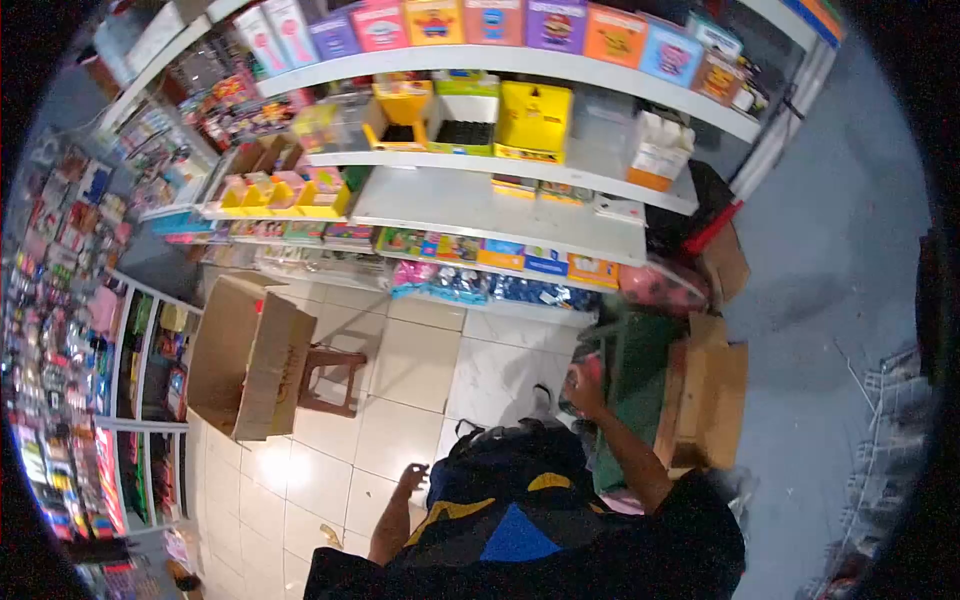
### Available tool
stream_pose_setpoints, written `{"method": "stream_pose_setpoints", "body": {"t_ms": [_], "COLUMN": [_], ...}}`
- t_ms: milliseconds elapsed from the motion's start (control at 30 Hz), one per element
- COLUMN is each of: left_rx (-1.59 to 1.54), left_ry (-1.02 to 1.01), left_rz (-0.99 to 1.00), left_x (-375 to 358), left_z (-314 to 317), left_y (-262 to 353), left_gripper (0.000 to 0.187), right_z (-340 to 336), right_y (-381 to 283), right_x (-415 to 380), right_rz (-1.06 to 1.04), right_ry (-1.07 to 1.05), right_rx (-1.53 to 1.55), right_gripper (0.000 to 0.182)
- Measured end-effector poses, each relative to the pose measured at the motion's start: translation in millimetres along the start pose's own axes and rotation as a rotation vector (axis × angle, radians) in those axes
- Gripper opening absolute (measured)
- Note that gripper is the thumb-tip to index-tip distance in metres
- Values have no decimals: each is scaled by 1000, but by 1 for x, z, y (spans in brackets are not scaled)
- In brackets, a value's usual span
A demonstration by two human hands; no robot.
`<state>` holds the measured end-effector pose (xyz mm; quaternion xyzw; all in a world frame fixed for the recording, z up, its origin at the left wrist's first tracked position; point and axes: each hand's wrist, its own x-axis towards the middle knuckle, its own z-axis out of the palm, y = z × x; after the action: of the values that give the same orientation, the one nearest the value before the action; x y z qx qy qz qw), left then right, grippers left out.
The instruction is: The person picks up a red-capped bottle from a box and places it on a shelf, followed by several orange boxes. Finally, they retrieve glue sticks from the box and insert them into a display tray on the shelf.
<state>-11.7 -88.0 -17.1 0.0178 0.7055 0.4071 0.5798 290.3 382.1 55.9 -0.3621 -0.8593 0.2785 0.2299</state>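
My left hand [413,478] hangs low beside my body over the tiled floor, its fingers loosely bent and apart, with nothing in them. My right hand [585,390] reaches forward on the right, at the left edge of a dark green container [635,375]. A small reddish patch shows right at its fingers, which are blurred; I cannot tell whether they hold it. To the right of the container stands an opened cardboard box [712,395]. My dark shirt with a blue and yellow print [520,535] fills the bottom middle.
White shelves [500,205] with colourful boxes and packets curve across the front. A large cardboard box [230,360] leans by a brown stool [335,378] on the left. Crowded racks [150,350] line the far left; a grey-blue wall or floor surface [830,250] lies right.
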Motion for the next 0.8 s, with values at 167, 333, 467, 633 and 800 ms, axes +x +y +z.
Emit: {"method": "stream_pose_setpoints", "body": {"t_ms": [167,333,467,633,800], "left_rx": [-285,-349,-498,-560,-680], "left_ry": [167,267,328,345,400], "left_rz": [-4,26,7,-207,-199], "left_x": [-42,-64,-124,-121,-111], "left_z": [20,8,30,42,52], "left_y": [-45,-106,-104,-126,-104], "left_gripper": [30,37,45,48,55], "right_z": [75,103,127,158,172], "right_y": [29,14,1,-12,-75], "right_x": [-2,12,21,48,95], "right_rz": [29,65,188,301,351], "right_ry": [-509,-1030,-1186,-1256,-1325], "right_rx": [179,-211,-188,-127,-192], "right_gripper": [31,28,29,29,30]}}
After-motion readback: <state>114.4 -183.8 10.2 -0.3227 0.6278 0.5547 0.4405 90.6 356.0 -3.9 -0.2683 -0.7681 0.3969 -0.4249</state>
